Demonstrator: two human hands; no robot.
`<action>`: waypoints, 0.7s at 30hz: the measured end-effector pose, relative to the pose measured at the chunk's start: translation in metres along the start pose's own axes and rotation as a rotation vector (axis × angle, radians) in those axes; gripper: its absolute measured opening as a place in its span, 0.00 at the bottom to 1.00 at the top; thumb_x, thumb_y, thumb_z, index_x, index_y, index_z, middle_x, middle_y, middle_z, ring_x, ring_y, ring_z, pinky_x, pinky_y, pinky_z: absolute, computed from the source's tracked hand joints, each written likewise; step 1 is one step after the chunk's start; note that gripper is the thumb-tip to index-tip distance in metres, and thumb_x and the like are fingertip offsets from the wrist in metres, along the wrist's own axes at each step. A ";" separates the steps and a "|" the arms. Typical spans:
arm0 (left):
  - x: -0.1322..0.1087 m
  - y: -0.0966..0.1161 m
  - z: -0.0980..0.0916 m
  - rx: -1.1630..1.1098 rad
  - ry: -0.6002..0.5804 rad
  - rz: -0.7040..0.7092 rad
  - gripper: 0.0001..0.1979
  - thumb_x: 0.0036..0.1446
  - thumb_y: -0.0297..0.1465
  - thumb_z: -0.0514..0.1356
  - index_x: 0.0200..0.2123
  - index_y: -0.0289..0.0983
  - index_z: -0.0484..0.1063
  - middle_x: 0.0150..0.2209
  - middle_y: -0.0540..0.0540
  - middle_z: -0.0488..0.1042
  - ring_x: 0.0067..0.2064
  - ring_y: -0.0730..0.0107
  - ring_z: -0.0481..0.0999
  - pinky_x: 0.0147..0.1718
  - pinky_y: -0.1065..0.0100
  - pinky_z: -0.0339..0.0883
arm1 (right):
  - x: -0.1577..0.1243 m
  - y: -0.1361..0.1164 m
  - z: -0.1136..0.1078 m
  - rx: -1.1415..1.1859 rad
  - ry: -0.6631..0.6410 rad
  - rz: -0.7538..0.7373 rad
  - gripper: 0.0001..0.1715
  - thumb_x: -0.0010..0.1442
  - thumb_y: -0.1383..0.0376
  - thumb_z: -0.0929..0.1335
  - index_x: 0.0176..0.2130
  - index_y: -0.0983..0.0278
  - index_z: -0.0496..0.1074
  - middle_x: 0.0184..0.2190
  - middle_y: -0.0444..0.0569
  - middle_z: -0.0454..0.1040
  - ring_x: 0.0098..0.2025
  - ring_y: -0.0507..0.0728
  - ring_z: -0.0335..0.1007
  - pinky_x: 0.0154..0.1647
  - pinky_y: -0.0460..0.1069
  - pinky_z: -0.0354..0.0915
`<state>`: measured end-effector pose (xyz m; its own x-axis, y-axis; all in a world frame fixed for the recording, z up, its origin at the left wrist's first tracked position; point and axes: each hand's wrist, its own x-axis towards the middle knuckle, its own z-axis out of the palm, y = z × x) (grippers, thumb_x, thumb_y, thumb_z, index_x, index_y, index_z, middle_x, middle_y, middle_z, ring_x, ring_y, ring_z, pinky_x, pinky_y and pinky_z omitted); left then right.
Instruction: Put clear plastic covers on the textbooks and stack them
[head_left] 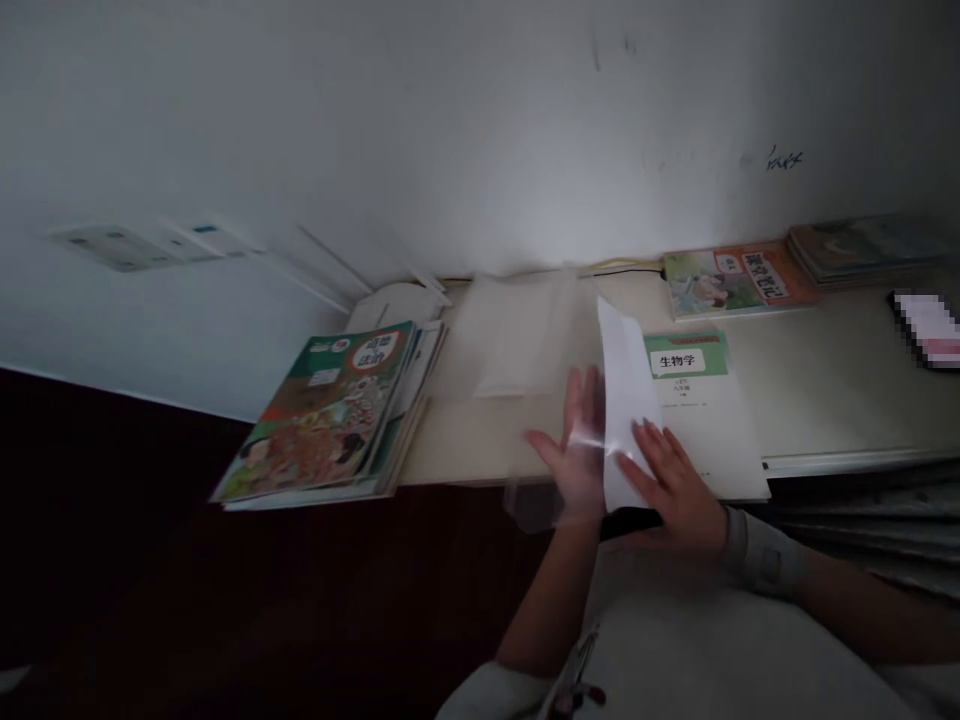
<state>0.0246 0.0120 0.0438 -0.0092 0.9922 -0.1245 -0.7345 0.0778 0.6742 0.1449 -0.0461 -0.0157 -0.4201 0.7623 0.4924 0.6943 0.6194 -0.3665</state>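
A white book with a green title band (686,400) lies on the pale desk (825,380) in front of me. Its white cover flap (624,400) stands raised on edge. My left hand (571,450) is spread flat behind a clear plastic sheet (525,340), fingers apart, touching the flap's left side. My right hand (671,480) rests on the flap's lower part, fingers extended over it and the book. A grey wristband sits on my right wrist.
A stack of illustrated textbooks (334,420) overhangs the desk's left end. An orange-and-green book (735,278) and another stack (862,245) lie at the back right by the white wall. A blurred pink item (926,325) sits far right.
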 end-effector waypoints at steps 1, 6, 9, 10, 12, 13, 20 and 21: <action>-0.004 -0.004 -0.005 -0.005 0.018 -0.014 0.41 0.54 0.63 0.36 0.61 0.49 0.62 0.65 0.49 0.59 0.68 0.59 0.52 0.62 0.57 0.54 | -0.003 0.000 0.001 -0.060 -0.026 -0.038 0.41 0.62 0.51 0.63 0.68 0.62 0.48 0.69 0.58 0.45 0.71 0.66 0.34 0.65 0.68 0.50; -0.010 -0.014 -0.027 -0.087 0.088 -0.067 0.42 0.54 0.63 0.36 0.61 0.48 0.61 0.63 0.49 0.62 0.68 0.56 0.51 0.62 0.55 0.56 | -0.004 0.007 0.006 -0.175 -0.030 -0.082 0.37 0.64 0.63 0.62 0.66 0.75 0.49 0.67 0.68 0.49 0.70 0.65 0.34 0.64 0.65 0.55; -0.008 -0.012 -0.035 -0.126 0.102 -0.077 0.39 0.56 0.61 0.37 0.60 0.48 0.63 0.63 0.49 0.63 0.68 0.55 0.52 0.61 0.57 0.58 | -0.006 0.012 0.000 -0.165 -0.088 -0.129 0.41 0.62 0.66 0.62 0.67 0.78 0.43 0.67 0.69 0.45 0.70 0.66 0.34 0.64 0.65 0.56; -0.009 -0.010 -0.035 -0.135 0.109 -0.088 0.39 0.56 0.60 0.37 0.60 0.48 0.63 0.63 0.49 0.63 0.67 0.55 0.53 0.61 0.57 0.58 | -0.007 0.012 -0.002 -0.168 -0.111 -0.133 0.41 0.61 0.68 0.62 0.68 0.76 0.42 0.68 0.68 0.44 0.70 0.65 0.34 0.64 0.65 0.56; -0.011 -0.007 -0.031 -0.156 0.113 -0.113 0.38 0.56 0.60 0.38 0.61 0.48 0.62 0.63 0.48 0.63 0.67 0.53 0.54 0.61 0.55 0.59 | -0.008 0.011 -0.003 -0.189 -0.111 -0.114 0.41 0.60 0.73 0.59 0.68 0.73 0.41 0.68 0.65 0.45 0.70 0.64 0.35 0.65 0.65 0.55; -0.012 -0.005 -0.028 -0.166 0.101 -0.122 0.39 0.56 0.60 0.38 0.62 0.47 0.61 0.63 0.48 0.62 0.67 0.53 0.55 0.61 0.54 0.58 | -0.007 0.010 -0.002 -0.205 -0.092 -0.094 0.40 0.60 0.74 0.58 0.68 0.72 0.40 0.68 0.64 0.46 0.70 0.64 0.36 0.65 0.66 0.55; -0.022 0.005 -0.007 -0.144 0.021 -0.071 0.38 0.57 0.60 0.34 0.63 0.51 0.58 0.63 0.51 0.62 0.66 0.58 0.56 0.63 0.54 0.54 | 0.017 -0.011 0.009 -0.190 0.020 -0.010 0.36 0.63 0.74 0.55 0.68 0.74 0.41 0.66 0.65 0.51 0.70 0.63 0.36 0.66 0.67 0.53; -0.022 0.005 -0.007 -0.132 0.036 -0.066 0.38 0.57 0.60 0.34 0.63 0.51 0.58 0.63 0.51 0.63 0.66 0.59 0.57 0.63 0.55 0.54 | 0.021 -0.014 0.008 -0.174 0.023 -0.022 0.36 0.63 0.74 0.55 0.68 0.74 0.42 0.66 0.65 0.51 0.70 0.62 0.36 0.66 0.66 0.52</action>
<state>0.0166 -0.0103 0.0444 0.0193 0.9811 -0.1927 -0.8170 0.1266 0.5625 0.1217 -0.0369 -0.0066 -0.4243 0.7435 0.5170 0.7765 0.5924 -0.2147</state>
